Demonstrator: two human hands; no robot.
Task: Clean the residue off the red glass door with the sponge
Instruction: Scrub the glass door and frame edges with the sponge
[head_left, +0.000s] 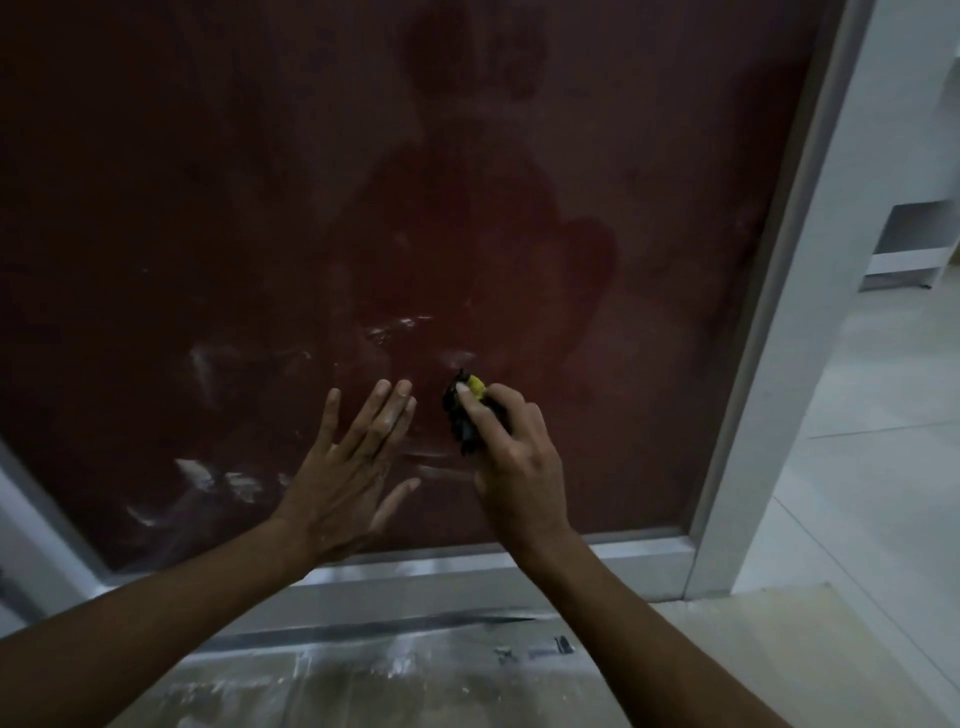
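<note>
Gripping the black-and-yellow sponge (464, 410) upright, long axis vertical, my right hand (511, 462) presses it against the smeared red glass door (260, 208); left hand (343, 478) rests flat, fingers spread.

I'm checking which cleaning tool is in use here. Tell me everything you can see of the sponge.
The sponge is small and mostly hidden in the right hand, whose fingers curl round it. What shows is a dark, rough-looking scouring side and a bit of yellow foam at the top by the fingertips. It is held against the red glass door in its lower part, just right of the left hand, among whitish residue streaks. Its full shape cannot be told.
</note>
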